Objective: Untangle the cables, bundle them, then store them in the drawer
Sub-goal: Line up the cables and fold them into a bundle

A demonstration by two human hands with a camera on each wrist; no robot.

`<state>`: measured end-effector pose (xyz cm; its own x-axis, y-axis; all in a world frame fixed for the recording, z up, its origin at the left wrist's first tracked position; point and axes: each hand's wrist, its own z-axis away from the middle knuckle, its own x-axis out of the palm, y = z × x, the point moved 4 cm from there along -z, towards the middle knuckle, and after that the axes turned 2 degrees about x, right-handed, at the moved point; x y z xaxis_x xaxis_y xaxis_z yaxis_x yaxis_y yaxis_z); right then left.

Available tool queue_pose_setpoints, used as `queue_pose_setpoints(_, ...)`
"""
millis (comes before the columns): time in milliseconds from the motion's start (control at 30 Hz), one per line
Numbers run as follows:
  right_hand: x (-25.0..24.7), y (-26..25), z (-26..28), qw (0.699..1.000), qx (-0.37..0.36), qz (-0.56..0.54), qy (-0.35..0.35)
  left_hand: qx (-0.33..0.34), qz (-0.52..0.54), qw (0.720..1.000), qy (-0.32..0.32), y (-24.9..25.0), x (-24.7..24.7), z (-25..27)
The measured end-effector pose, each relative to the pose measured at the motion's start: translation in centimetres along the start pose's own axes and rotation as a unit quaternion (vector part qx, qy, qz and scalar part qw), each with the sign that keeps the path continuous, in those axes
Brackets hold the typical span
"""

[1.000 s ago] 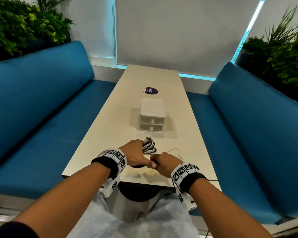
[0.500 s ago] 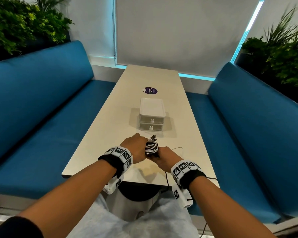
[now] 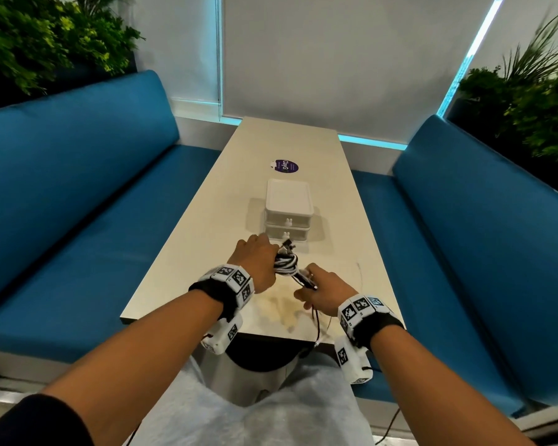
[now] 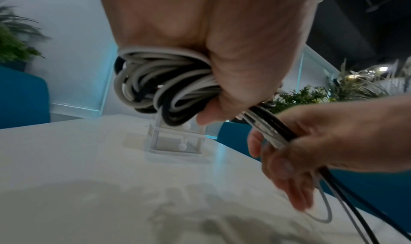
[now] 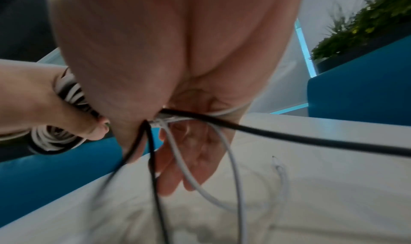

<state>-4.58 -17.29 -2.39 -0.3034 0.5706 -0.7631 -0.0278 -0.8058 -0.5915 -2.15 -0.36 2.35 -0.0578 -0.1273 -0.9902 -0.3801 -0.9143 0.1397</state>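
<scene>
Left hand [image 3: 259, 263] clenches the cable coil [image 3: 285, 263]; right hand [image 3: 324, 292] pinches trailing cable ends [image 4: 272, 130], which could snag and unravel the coil.

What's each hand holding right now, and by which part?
Left hand grips the coiled black and white cable bundle around its loops. Right hand pinches the loose tails leading off it.

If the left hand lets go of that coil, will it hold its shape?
Probably not. The coil is loose black and white loops with no tie visible, held only by the left hand. The tails below the right hand hang limp, so the cables look floppy and would likely spring apart.
</scene>
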Motion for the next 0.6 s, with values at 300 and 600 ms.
queue_pose_setpoints(300,0.7,1.9,0.9,0.999,-0.003,0.037,0.022,-0.121,0.167,0.978,0.026,-3.5,-2.1,-0.4)
queue_pose_setpoints(600,1.0,4.3,1.3,0.983,0.056,0.176,-0.009,-0.103,0.12,0.987,-0.016,-3.2,-0.4,0.9)
